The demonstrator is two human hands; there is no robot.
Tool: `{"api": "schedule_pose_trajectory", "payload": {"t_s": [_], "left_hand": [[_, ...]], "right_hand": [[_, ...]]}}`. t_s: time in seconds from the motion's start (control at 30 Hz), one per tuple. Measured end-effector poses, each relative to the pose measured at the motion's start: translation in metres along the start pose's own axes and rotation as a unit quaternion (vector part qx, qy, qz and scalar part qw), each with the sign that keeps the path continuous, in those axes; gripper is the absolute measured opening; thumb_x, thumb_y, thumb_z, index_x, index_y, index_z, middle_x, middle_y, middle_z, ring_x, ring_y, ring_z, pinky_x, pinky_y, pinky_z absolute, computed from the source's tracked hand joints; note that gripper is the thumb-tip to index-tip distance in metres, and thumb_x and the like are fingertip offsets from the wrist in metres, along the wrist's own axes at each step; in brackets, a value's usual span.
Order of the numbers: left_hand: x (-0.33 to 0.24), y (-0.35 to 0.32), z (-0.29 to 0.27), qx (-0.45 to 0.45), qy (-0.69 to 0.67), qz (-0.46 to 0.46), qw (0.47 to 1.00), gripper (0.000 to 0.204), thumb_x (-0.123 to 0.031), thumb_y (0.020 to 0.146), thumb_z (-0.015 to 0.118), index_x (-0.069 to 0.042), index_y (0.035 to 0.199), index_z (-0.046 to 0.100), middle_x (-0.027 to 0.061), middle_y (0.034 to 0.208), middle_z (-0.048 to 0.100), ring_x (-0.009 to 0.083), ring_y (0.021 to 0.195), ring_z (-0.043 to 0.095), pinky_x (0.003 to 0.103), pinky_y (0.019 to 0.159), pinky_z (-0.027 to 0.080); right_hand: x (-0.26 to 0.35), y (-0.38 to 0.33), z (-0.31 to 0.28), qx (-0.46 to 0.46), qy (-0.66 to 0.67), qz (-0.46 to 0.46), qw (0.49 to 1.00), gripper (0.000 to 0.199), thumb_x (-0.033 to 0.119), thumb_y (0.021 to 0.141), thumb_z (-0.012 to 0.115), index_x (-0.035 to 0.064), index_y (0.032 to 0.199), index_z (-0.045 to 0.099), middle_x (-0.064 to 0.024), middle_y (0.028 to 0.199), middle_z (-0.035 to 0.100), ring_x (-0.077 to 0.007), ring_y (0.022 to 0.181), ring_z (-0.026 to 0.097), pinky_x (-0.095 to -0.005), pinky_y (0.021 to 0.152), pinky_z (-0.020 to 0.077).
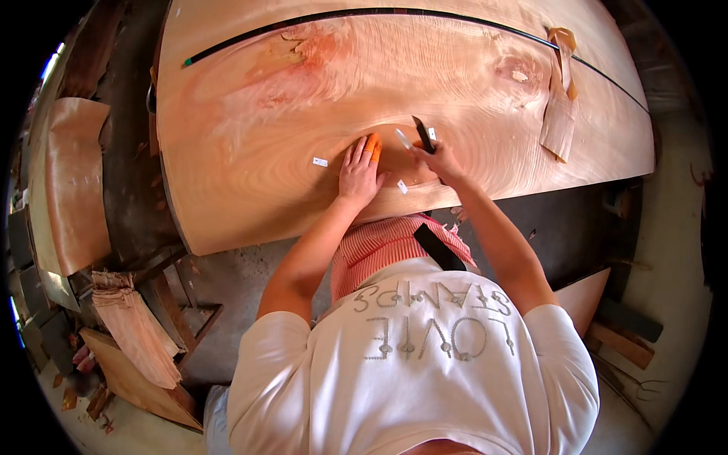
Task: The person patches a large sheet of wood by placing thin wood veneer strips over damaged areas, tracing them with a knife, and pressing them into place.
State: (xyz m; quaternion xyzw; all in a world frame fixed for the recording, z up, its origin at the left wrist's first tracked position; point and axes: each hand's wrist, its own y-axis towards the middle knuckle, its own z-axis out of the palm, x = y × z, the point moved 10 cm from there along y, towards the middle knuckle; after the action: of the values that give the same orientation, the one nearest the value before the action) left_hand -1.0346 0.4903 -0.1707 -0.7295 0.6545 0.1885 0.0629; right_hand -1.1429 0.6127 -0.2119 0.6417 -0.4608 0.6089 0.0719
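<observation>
Blade working close to your flat hand on the veneer

Your right hand [440, 161] is clenched round a dark-handled knife [422, 134], its tip pointing toward twelve o'clock — your left hand [359, 173] lies released, palm down and fingers spread, just beside it at nine o'clock, two fingers capped in orange finger guards [372, 147]. Both rest on the wide veneer sheet [250, 152] spread over the counter [136, 205]. If the blade slips along the grain toward nine, I judge it could reach your unguarded fingers — or tear the thin sheet. Small white tape pieces [320, 161] sit at nine and six o'clock of the left hand; a loose veneer strip [560, 114] hangs at two o'clock.
</observation>
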Motion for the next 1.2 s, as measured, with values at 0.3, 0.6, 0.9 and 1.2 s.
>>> {"api": "schedule_pose_trajectory", "payload": {"t_s": [0.3,0.6,0.9,1.2], "left_hand": [[0.010,0.017,-0.001,-0.034,0.004,0.003,0.999,0.048,-0.020,0.075,0.061,0.000,0.118,0.054,0.0120,0.123,0.048,0.0250,0.114,0.043,0.040,0.088,0.041],[0.008,0.034,0.020,0.055,0.140,0.018,0.989,0.037,-0.015,0.078,0.050,-0.004,0.112,0.060,0.0079,0.109,0.053,0.0221,0.101,0.044,0.036,0.069,0.042],[0.005,0.038,0.015,0.040,0.095,0.031,0.994,0.027,-0.016,0.082,0.047,-0.003,0.099,0.065,0.0086,0.095,0.058,0.0258,0.095,0.049,0.040,0.071,0.044],[0.012,0.011,-0.034,-0.052,-0.059,0.039,0.996,0.042,-0.014,0.079,0.057,-0.001,0.119,0.052,0.0209,0.131,0.043,0.0376,0.112,0.045,0.043,0.094,0.040]], "right_hand": [[-0.007,0.042,0.036,-0.043,-0.037,0.096,0.994,0.027,0.030,0.080,0.068,0.0047,0.086,0.066,0.0021,0.059,0.054,-0.0061,0.047,0.044,-0.0218,0.042,0.0306],[0.007,0.049,0.023,0.006,-0.260,0.018,0.966,0.023,0.028,0.078,0.068,0.0059,0.082,0.067,-0.0008,0.060,0.059,-0.0094,0.050,0.051,-0.0250,0.044,0.0361],[-0.030,-0.026,-0.076,0.083,-0.107,0.144,0.980,0.027,0.029,0.081,0.065,0.0063,0.097,0.067,0.0011,0.067,0.062,-0.0033,0.045,0.039,-0.0193,0.043,0.0310],[-0.145,-0.257,-0.087,0.129,0.257,0.337,0.897,0.028,0.026,0.087,0.060,0.0059,0.107,0.058,0.0037,0.065,0.048,-0.0042,0.052,0.038,-0.0197,0.045,0.0297]]}}
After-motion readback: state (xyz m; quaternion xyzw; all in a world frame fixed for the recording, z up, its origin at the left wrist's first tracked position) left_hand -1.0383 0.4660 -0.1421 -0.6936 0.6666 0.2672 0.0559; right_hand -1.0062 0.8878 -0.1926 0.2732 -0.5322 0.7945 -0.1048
